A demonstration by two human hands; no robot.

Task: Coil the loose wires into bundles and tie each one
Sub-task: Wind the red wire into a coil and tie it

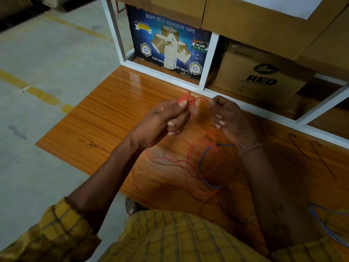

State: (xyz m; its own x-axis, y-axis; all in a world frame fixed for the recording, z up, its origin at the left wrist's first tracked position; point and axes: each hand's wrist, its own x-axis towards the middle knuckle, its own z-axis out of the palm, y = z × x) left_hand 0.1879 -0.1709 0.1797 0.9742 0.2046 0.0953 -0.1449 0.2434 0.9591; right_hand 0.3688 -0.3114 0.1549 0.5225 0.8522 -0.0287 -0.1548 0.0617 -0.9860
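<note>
Now I see two hands up over the table (98, 118), working on a red wire (190, 161).

My left hand (166, 120) pinches the red wire near its top, fingers curled round it. My right hand (229, 118) is curled too, but I cannot tell if it holds the wire. Most of the red wire lies loose on the table below, tangled with a blue wire (203, 163).

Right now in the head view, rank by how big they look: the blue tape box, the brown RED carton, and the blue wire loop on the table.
1. blue tape box
2. RED carton, partly hidden by the shelf frame, so close to the tape box
3. blue wire loop
</note>
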